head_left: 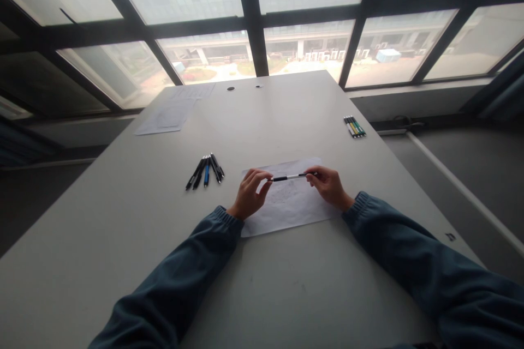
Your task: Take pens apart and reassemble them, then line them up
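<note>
A black and white pen (291,177) is held level between my two hands, above a sheet of paper (295,210) with faint marks on it. The fingertips of my left hand (250,192) pinch its left, black-gripped end. At the other end, my right hand (327,184) has thumb and fingers closed round the dark tip with the clip. Left of my left hand, several pens (207,170) lie fanned out on the white table, mostly black, one with a blue barrel.
Several pens (354,126) with white, yellow and green barrels lie side by side near the table's right edge. Papers (167,114) rest at the far left. Two round fittings, one a dark-centred hole (231,89), sit at the far end of the table (262,125), by the windows.
</note>
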Demonstrator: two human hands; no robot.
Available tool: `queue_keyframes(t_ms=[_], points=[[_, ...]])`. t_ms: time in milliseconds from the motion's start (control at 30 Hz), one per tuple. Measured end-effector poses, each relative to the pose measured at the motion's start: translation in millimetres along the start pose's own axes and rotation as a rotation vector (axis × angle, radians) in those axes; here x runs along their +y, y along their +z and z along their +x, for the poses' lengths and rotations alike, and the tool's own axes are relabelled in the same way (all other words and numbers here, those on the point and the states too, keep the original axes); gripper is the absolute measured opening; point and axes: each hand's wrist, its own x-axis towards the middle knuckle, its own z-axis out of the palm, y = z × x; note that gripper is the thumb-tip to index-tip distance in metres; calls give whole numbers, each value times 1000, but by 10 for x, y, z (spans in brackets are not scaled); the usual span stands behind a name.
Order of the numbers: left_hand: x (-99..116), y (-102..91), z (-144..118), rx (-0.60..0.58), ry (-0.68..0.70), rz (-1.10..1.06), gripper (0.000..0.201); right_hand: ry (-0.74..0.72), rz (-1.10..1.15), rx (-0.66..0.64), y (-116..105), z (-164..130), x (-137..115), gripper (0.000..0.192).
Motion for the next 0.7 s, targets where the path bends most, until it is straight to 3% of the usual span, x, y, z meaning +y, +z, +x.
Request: queue_keyframes(t_ms=[333, 500, 700], points=[[-76, 21, -60, -40, -19, -12, 15, -25, 2, -89, 26, -9, -55, 23], [-90, 21, -79, -73, -50, -5, 16, -112, -63, -188, 21, 3, -100, 28], [-64, 22, -71, -63, -90, -46, 17, -167, -99, -208, 29, 11, -108, 24]])
